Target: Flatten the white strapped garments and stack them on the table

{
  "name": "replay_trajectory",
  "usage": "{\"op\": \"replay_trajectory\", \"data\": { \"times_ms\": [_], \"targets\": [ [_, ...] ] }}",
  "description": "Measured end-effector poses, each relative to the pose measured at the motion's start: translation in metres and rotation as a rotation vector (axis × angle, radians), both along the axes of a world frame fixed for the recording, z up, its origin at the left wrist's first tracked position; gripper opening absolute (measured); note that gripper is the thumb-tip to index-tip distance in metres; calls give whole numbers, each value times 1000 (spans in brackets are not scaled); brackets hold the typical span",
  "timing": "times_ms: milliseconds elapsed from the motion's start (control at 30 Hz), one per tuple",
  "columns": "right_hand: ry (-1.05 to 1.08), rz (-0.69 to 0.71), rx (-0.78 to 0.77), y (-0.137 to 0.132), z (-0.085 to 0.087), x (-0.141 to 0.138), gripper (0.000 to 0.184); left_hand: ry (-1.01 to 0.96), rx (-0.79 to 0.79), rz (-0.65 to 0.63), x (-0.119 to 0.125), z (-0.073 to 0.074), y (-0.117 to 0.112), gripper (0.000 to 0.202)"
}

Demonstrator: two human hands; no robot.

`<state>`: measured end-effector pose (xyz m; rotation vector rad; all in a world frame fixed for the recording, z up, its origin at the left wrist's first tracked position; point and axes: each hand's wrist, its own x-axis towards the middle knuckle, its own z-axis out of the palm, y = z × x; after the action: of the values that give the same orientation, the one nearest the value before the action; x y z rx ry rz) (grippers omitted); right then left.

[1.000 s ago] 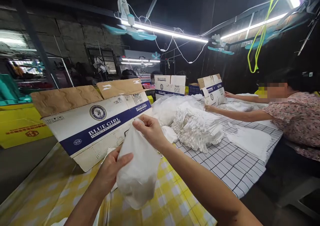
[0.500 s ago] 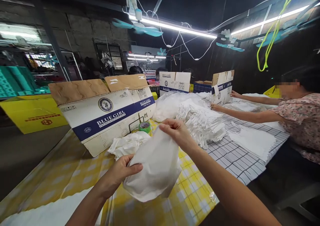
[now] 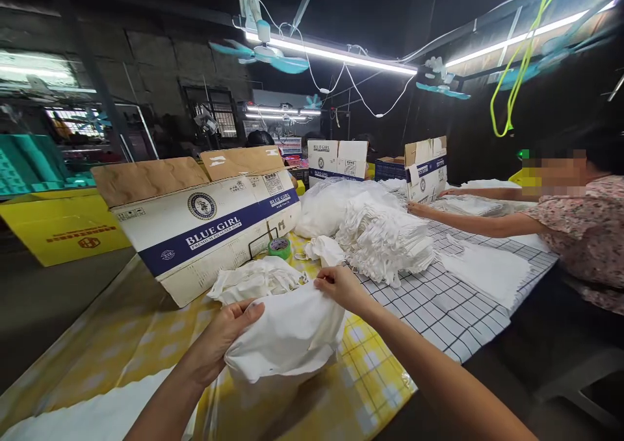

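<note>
A piece of white cloth [image 3: 287, 337] hangs stretched between my two hands above the yellow checked tablecloth [image 3: 375, 376]. My left hand [image 3: 229, 327] pinches its left edge, thumb on top. On the far right corner, my right hand [image 3: 344, 288] is closed with thumb and fingers together. Just beyond the cloth lies a loose heap of white cloth pieces [image 3: 256, 278], partly hidden by it. Past my right hand sits a large pile of white fabric pieces with frilled edges [image 3: 385, 233]. A smaller white bundle [image 3: 325, 251] rests beside that pile.
A Blue Girl carton [image 3: 219, 226] stands tilted at the left back, with a roll of green tape [image 3: 279, 247] by it. White cloth [image 3: 107, 408] lies at near left. A co-worker [image 3: 580, 233] reaches toward another carton [image 3: 426, 171] at right. A yellow box [image 3: 68, 226] stands left.
My right hand has come down and the held cloth now hangs lower and wider. My left hand has shifted slightly left. The small white bundle behind has come into view.
</note>
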<state>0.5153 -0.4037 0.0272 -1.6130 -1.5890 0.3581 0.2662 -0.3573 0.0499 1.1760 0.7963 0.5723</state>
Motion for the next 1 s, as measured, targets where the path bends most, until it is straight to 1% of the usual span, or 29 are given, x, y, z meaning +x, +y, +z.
{"op": "replay_trajectory", "data": {
  "times_ms": [67,133,167,200,233,267,300,333,433,533,633,767,867,1000],
  "targets": [
    [10,49,51,-6,5,-6,17,17,37,-53,4,-1,-2,44],
    [74,204,123,-12,11,-16,33,42,125,-149,11,-1,-3,40],
    [102,301,139,-14,14,-22,41,65,193,-192,14,0,-3,37],
    [115,392,129,-15,15,-27,46,93,278,-223,18,1,-3,34],
    [114,461,98,-16,16,-32,44,126,377,-239,21,2,-3,32],
    [103,502,56,-15,16,-36,37,166,482,-242,24,4,-2,30],
    [91,513,15,-14,15,-39,29,211,586,-233,26,5,-2,29],
    [85,500,-16,-11,14,-40,25,262,684,-206,27,6,-1,27],
    [129,430,-25,-4,12,-35,30,465,905,-47,23,7,3,23],
    [226,394,16,-1,17,-23,26,671,1026,93,16,6,8,21],
    [342,322,31,-1,27,-12,24,795,1109,164,11,6,15,25],
    [519,228,53,-4,39,0,25,902,1144,213,6,7,23,29],
    [632,135,121,-7,46,7,25,966,1136,252,1,8,29,34],
    [665,14,197,-9,46,15,24,993,1109,259,-5,6,32,41]
  ]
}}
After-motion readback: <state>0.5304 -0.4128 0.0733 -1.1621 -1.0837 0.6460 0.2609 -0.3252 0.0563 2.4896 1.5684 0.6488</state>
